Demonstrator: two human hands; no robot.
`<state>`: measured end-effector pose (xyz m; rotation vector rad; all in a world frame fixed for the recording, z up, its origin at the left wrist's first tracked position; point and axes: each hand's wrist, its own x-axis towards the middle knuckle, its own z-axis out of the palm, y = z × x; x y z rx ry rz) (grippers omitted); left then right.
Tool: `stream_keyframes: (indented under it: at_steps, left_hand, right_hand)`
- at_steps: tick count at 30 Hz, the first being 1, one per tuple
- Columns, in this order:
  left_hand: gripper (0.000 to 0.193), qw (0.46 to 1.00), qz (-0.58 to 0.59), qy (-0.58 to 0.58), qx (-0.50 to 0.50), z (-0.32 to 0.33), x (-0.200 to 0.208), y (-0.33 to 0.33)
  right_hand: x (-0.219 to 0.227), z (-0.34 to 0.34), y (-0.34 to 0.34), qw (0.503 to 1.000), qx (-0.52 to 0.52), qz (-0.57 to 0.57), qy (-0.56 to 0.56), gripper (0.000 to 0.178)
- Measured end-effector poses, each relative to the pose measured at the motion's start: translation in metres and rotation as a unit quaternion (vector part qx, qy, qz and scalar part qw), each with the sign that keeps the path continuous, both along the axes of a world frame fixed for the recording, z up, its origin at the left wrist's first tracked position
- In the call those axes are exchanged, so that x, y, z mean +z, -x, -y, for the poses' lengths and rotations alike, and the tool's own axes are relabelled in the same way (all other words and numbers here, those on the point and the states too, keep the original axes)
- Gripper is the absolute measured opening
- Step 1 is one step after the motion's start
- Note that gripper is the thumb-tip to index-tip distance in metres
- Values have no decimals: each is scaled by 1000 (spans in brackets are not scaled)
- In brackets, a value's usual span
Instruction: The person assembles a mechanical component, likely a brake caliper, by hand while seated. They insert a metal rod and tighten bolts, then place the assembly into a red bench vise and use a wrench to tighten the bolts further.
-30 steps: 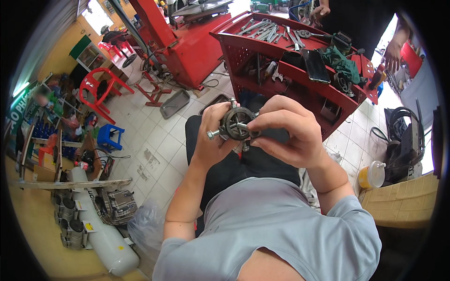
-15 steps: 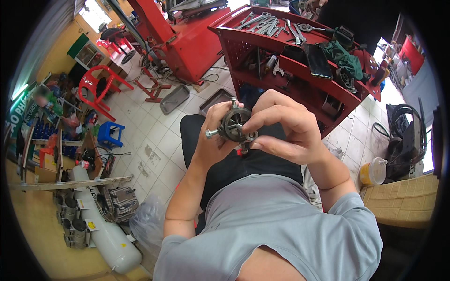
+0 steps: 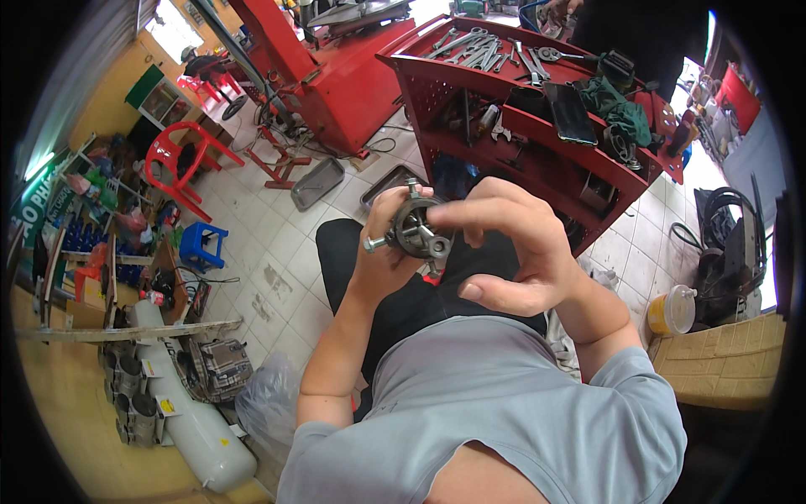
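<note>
My left hand [image 3: 375, 270] is wrapped round a dark ring-shaped metal part [image 3: 401, 237] above my lap. A hex bolt [image 3: 373, 244] sticks out of its left side, and another bolt [image 3: 412, 188] out of its far side. Within the ring lies a small metal piece with a round, holed end [image 3: 437, 246] at the near right. My right hand [image 3: 525, 252] is spread beside the part, thumb and index finger wide apart. The index fingertip reaches the ring's right rim; whether it touches cannot be told. Nothing shows between the right fingers.
Ahead stands a red tool cart [image 3: 504, 101] with several wrenches [image 3: 483, 52], a phone [image 3: 572, 113] and a green cloth [image 3: 617, 105]. Metal trays [image 3: 319, 186] lie on the tiled floor. At left are a blue stool [image 3: 201, 245] and a red chair [image 3: 159, 160]. Another person [image 3: 638, 38] stands behind the cart.
My right thumb has drawn away from the small holed piece, and the fingers have spread. That piece sits slightly lower left against the ring. My left hand keeps its hold.
</note>
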<state>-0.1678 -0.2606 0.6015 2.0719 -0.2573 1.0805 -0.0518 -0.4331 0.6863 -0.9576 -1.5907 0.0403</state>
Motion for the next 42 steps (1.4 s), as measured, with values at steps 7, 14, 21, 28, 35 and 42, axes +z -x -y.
stream_keyframes:
  at_steps: [7, 14, 21, 28, 35, 42]
  left_hand:
    - [77, 1000, 20, -5, 4, -5, 1, -2]
    - [75, 1000, 7, 29, 9, 0, 0, -1]
    - [75, 996, 12, -81, 40, 1, 13, 2]
    - [79, 995, 7, 104, 0, 4, 4, 0]
    - [66, 996, -34, 72, -30, 4, 4, 4]
    - [60, 992, -35, 121, -28, 3, 3, 1]
  right_hand:
    - [-5, 1, -10, 997, 32, 6, -70, 27]
    - [-12, 14, 0, 966, 148, -210, 23, 50]
    - [-7, 9, 5, 976, 137, -171, -15, 46]
    - [-11, 13, -13, 987, 125, -98, -32, 30]
    - [-13, -4, 7, 976, 136, -152, -80, 78]
    - [-10, 10, -8, 988, 90, -126, -26, 75]
